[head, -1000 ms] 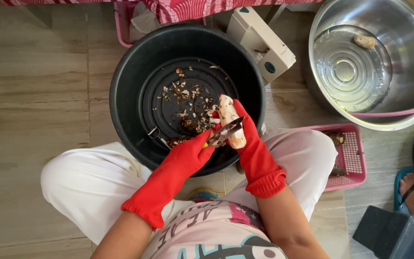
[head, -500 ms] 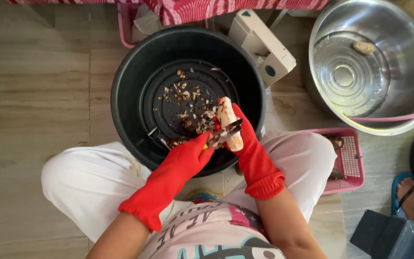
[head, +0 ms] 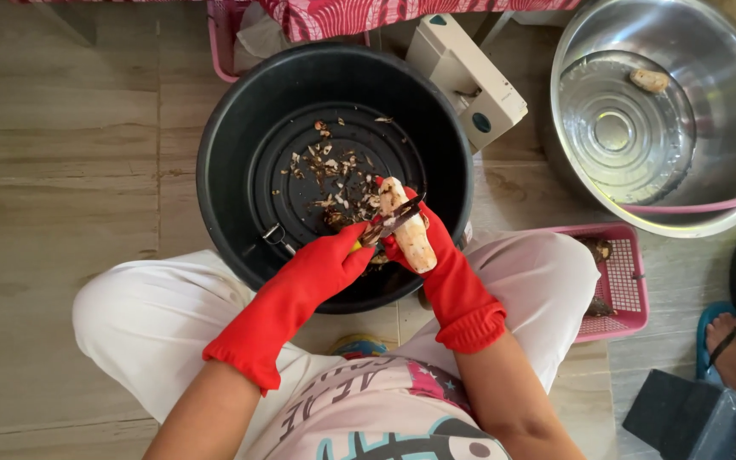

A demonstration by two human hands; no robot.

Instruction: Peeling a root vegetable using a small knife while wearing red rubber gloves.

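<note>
Pale peeled root point(head: 406, 228), held over the near side of the black tub point(head: 223, 145), tilted with its blunt top end toward the tub's middle. Gripped low down by the right hand point(head: 436, 255) in a red rubber glove, fingers wrapped closed around the lower half, forearm bare below the cuff. Left hand point(head: 325, 264), also gloved in red, closed around the handle of a dark-bladed knife point(head: 393, 223), blade laid across the root's upper part. Both wrists bent inward over the tub's near rim, above the knees. Root mostly creamy white, tinged orange-brown near the bottom. Brown peel scraps point(head: 330, 175) scattered on the tub's floor, beyond the root.
</note>
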